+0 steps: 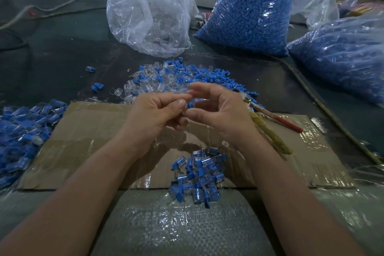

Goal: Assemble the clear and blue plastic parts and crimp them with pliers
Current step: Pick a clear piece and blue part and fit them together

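Head view, step: assembling, crimping not yet begun.
Left hand (153, 114): pinching the blue part (190, 105) above the cardboard (87, 131).
Right hand (220, 112): fingertips pinching the same piece; clear part not discernible.
Pliers (276, 117): lying beside the right hand.
Next: seating parts squarely, then taking the pliers.

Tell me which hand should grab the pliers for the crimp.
Right. The pliers lie on the cardboard just beside the right hand; the left hand is farther off, and its fingers could hold the blue-and-clear part alone.
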The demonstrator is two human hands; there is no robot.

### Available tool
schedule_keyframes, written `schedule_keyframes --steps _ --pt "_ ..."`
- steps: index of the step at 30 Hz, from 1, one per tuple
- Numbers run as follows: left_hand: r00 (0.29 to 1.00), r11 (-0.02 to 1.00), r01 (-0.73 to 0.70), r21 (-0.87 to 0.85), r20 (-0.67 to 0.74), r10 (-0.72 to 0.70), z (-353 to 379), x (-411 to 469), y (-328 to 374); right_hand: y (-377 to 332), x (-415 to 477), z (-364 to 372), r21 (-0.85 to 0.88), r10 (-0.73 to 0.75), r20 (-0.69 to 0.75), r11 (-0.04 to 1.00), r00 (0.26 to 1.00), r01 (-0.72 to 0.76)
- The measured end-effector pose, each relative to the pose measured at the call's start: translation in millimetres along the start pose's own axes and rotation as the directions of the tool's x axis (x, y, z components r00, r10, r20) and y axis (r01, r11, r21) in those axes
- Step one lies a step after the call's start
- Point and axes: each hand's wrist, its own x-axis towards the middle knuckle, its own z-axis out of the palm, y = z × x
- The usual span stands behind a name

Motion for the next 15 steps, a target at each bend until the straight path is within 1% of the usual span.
schedule_keyframes --steps 2,6,8,12,15 --pt "1.0 0.999 -0.014 0.029 -0.022 0.014 0.3 -0.2 0.4 0.3 -0.3 2.2 0.062 -0.003 0.034 0.998 0.999 0.001" --pt "0.999 0.999 -0.027 0.017 -0.03 0.028 1.4 -1.3 1.1 0.6 -0.2 2.6 0.152 -0.014 0.019 0.988 1.0 0.011" --pt "0.999 1.0 -0.025 0.003 -0.037 0.025 1.4 -1.3 1.5 0.9 -0.1 2.5 0.159 -0.014 0.008 0.987 1.0 0.013" --pt "0.997 1.0 0.011 0.008 -0.074 -0.011 0.8 0.7 0.1 1.5 0.4 4.7 0.117 -0.046 0.048 0.992 0.998 0.04" --pt "0.993 0.998 0.049 -0.05 -0.106 -0.054 0.1 1.5 -1.0 2.7 -0.2 3.5 0.109 -0.06 0.063 0.993 0.996 0.053"
